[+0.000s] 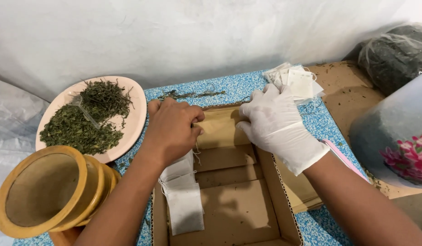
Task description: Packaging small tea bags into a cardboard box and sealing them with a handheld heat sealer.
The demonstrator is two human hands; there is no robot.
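Brown paper envelope point(220, 129) lies at the far end of the open cardboard box point(284, 200); I see both hands on it. Left hand point(172, 130), bare, fingers curled tight, pinching its left edge. Right hand point(277, 125), white-gloved, fingers spread flat over its right edge. White tea bags point(183, 196) trail below the left hand along the box's left wall. Stack of empty bags point(298, 82) just beyond the glove. Pink plate point(131, 125) of dried green leaves point(85, 120) sits left; wooden sieve point(51, 189) nearer.
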